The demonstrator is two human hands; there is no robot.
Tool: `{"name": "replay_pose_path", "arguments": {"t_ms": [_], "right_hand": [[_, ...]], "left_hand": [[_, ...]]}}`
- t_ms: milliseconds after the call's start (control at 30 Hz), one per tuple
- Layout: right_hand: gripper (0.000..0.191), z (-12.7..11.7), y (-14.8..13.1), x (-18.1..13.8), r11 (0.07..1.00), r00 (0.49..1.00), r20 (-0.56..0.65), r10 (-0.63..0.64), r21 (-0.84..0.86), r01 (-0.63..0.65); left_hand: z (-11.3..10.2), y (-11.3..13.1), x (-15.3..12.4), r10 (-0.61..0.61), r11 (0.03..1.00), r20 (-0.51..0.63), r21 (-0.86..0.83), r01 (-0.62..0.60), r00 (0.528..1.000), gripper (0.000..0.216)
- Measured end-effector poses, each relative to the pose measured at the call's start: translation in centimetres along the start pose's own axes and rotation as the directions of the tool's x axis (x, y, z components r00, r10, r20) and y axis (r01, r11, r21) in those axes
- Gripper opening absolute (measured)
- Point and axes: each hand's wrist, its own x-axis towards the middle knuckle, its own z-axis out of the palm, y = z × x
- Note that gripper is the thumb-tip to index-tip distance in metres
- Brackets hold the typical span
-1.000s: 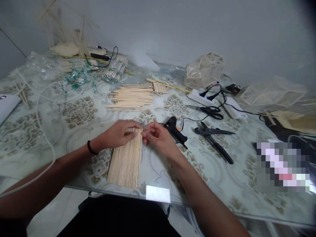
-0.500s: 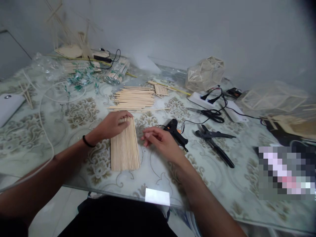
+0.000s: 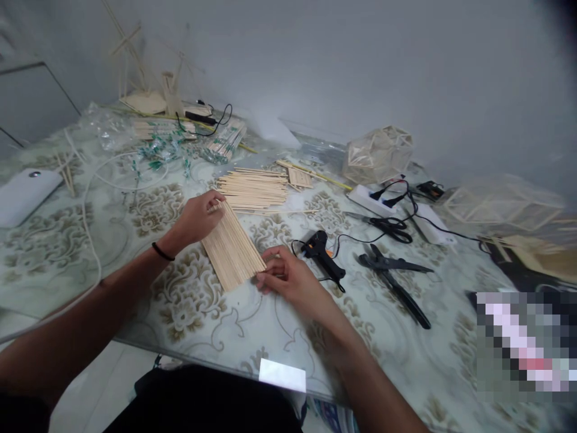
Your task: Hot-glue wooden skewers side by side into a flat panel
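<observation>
A flat panel of thin wooden sticks [image 3: 234,249] laid side by side lies tilted on the patterned table. My left hand [image 3: 201,216] grips its far left corner, with the fingers curled over the end of the sticks. At the near right corner, my right hand [image 3: 288,279] pinches the panel between thumb and fingers. Just beyond the panel is a pile of loose sticks [image 3: 252,189]. A black glue gun [image 3: 325,258] lies to the right of my right hand.
Black scissors [image 3: 390,227] and black cutters [image 3: 399,285] lie on the right. Behind them is a white power strip [image 3: 369,198] with cords. Stick frames [image 3: 378,153] wrapped in clear film stand by the wall. Bagged sticks [image 3: 225,141] and a white cable [image 3: 85,222] are on the left.
The stick panel has turned, its near end swinging to the right. My right hand has closed on its near right corner. The camera view has shifted slightly.
</observation>
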Motion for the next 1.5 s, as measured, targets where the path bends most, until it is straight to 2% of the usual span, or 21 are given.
{"name": "replay_pose_path", "arguments": {"t_ms": [133, 233, 300, 433, 633, 800, 1033, 1233, 1500], "right_hand": [[0.036, 0.0, -0.5, 0.4, 0.992, 0.979, -0.174, -0.102, 0.058, 0.114], [0.037, -0.1, -0.9, 0.4, 0.969, 0.934, -0.312, -0.177, 0.112, 0.221], [0.035, -0.1, -1.2, 0.3, 0.954, 0.911, -0.354, -0.211, 0.129, 0.270], [0.026, -0.2, -1.5, 0.0, 0.931, 0.900, -0.340, -0.274, 0.142, 0.337], [0.018, -0.8, -1.7, -0.3, 0.906, 0.895, -0.297, -0.333, 0.161, 0.391], [0.014, -1.5, -1.1, -0.3, 0.906, 0.869, -0.346, -0.353, 0.104, 0.410], [0.015, -1.6, -1.2, -0.4, 0.907, 0.853, -0.379, -0.359, 0.071, 0.414], [0.024, -1.5, -2.1, -0.6, 0.917, 0.850, -0.386, -0.359, 0.023, 0.398], [0.020, -1.6, -1.6, -0.8, 0.902, 0.848, -0.363, -0.386, 0.044, 0.429]], "left_hand": [[0.0, -0.2, 0.1, -0.068, 0.985, -0.097, -0.167, 0.051, 0.993, 0.035], [-0.1, 0.3, 0.0, -0.068, 0.964, -0.190, -0.264, 0.016, 0.979, 0.034], [-0.3, 0.8, -0.2, -0.065, 0.953, -0.238, -0.304, -0.010, 0.969, 0.033], [-0.7, 1.7, -0.7, -0.074, 0.922, -0.260, -0.385, -0.033, 0.963, 0.031], [-0.9, 2.3, -1.0, -0.084, 0.892, -0.236, -0.450, -0.032, 0.968, 0.031], [-0.9, 2.6, -1.2, -0.065, 0.880, -0.218, -0.473, -0.047, 0.974, 0.030], [-1.1, 3.1, -1.5, -0.066, 0.891, -0.189, -0.454, -0.027, 0.980, 0.030], [-1.0, 3.0, -1.6, -0.056, 0.886, -0.172, -0.462, -0.031, 0.983, 0.030], [-0.9, 2.9, -1.5, -0.052, 0.869, -0.136, -0.495, -0.023, 0.989, 0.031]]}}
